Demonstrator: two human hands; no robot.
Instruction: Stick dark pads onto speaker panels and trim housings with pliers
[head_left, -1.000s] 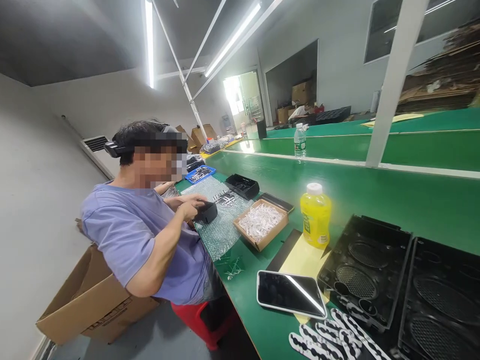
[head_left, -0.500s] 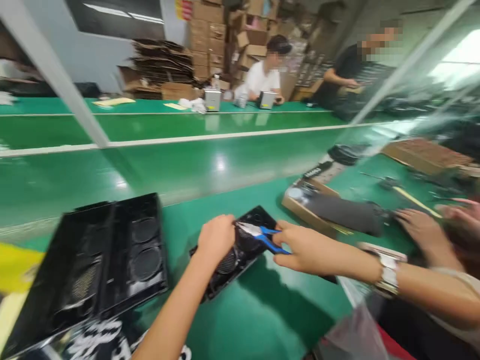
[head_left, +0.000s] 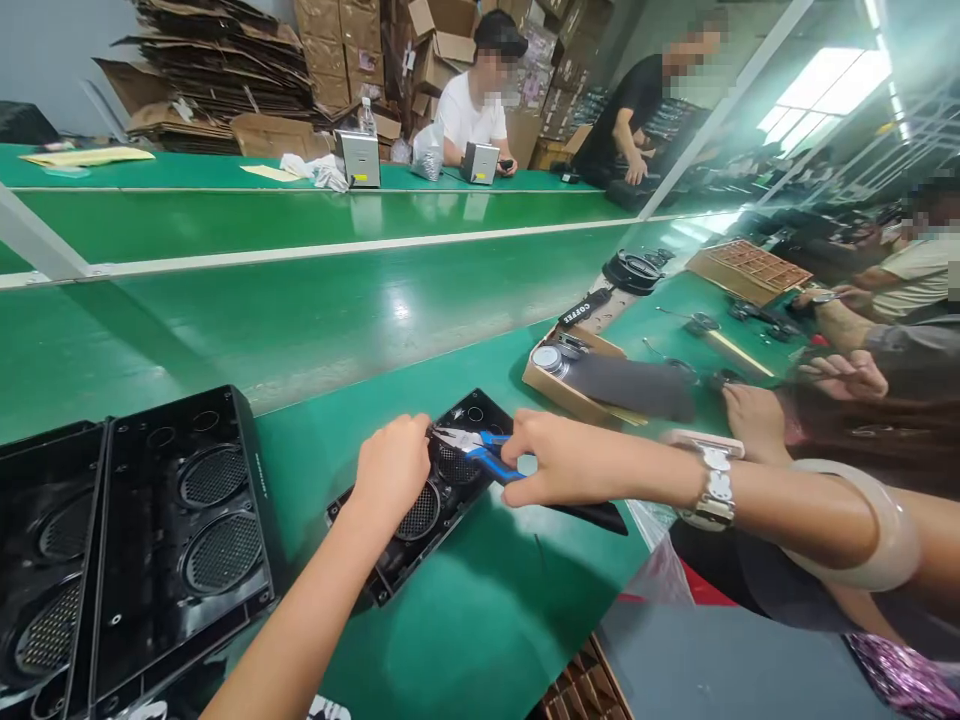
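pliers at the speaker panel

left hand [head_left: 391, 468] curled, pressing down on black speaker panel [head_left: 442, 495] lying on green counter [head_left: 480, 620]; its fingertips hidden over the far edge; right hand [head_left: 559, 458] closed round blue-handled pliers [head_left: 474, 448], tips meeting the panel by the left hand; what the tips grip too small to tell; two more panels [head_left: 127, 540] at left, partly cut off by frame edge; co-worker's hand [head_left: 750, 415] at right, near cardboard box [head_left: 570, 385].
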